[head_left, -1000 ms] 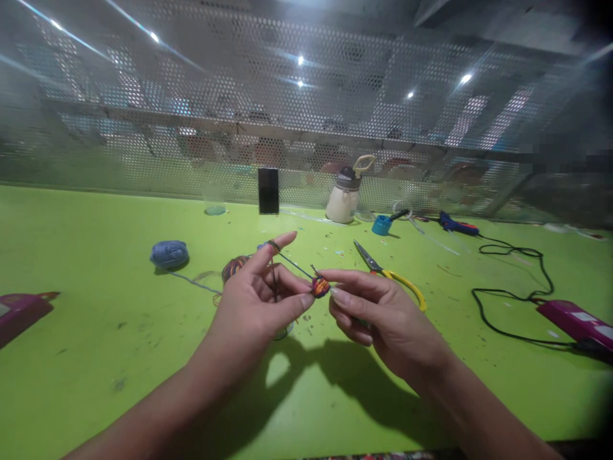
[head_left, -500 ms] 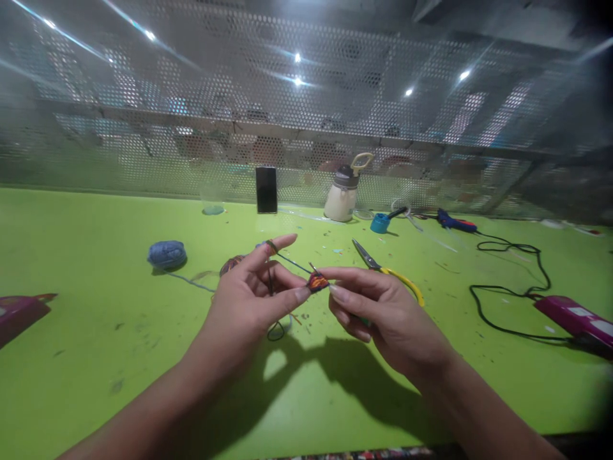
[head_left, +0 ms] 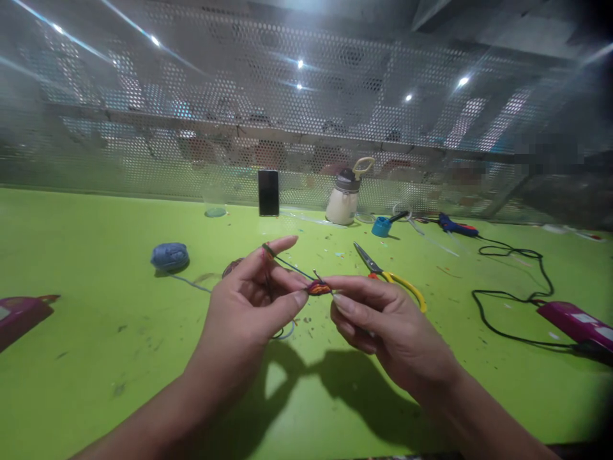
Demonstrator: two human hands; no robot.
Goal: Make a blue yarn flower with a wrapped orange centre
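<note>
My left hand (head_left: 249, 300) pinches a small crocheted piece (head_left: 318, 288) in dark purple and orange between thumb and finger. Dark yarn (head_left: 290, 263) is wound around its raised index finger and runs taut down to the piece. Opposite, my right hand (head_left: 390, 313) is closed on a crochet hook (head_left: 316, 275), whose metal tip pokes up through the work; its handle is hidden in the hand. A brown ball of yarn (head_left: 232, 267) shows partly behind my left hand. Further left lies a blue-grey yarn ball (head_left: 170, 256), its strand trailing toward that hand.
Scissors (head_left: 402, 285) with yellow handles lie just beyond my right hand. Farther back stand a phone (head_left: 268, 193), a bottle (head_left: 342, 201) and a blue pot (head_left: 382, 226). Right are a glue gun (head_left: 457, 226) and a corded purple device (head_left: 577, 322). A perforated metal screen (head_left: 306, 115) closes the back.
The crocheted piece has been tilted flatter between my fingers, and the hook tip has shifted slightly right. The view has moved a little.
</note>
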